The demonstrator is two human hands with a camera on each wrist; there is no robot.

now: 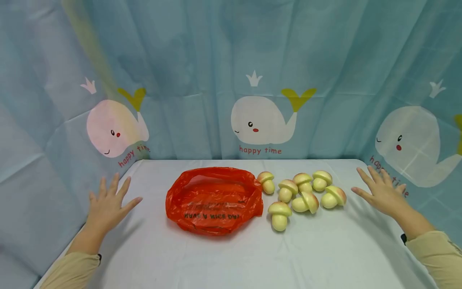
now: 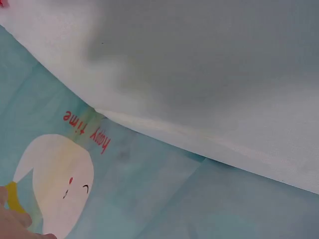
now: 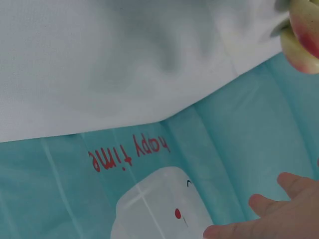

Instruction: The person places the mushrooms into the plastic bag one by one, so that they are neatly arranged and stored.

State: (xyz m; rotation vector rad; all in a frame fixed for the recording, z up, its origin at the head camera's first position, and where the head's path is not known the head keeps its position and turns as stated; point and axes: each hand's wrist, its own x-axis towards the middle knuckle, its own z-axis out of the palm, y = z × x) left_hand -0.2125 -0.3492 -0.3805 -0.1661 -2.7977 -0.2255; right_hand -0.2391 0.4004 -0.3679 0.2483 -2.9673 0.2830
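A red plastic bag [image 1: 213, 224] lies on the white table with its mouth spread wide and dark lettering on its inside. Just right of it, several toy mushrooms [image 1: 279, 216] with pale stems and yellow-pink caps lie in a loose cluster. My left hand [image 1: 106, 206] is held over the table's left side, fingers spread, nothing in it. Over the right side my right hand [image 1: 384, 192] also has its fingers spread and holds nothing; the mushrooms are the things nearest to it. Part of the right hand [image 3: 279, 214] shows low in the right wrist view, with mushroom caps [image 3: 304, 30] at the upper right corner.
A blue curtain [image 1: 202, 120] printed with whales hangs behind the table and along both sides. The white tabletop [image 1: 231, 261] stretches in front of the bag, and its back edge runs close behind the bag and mushrooms.
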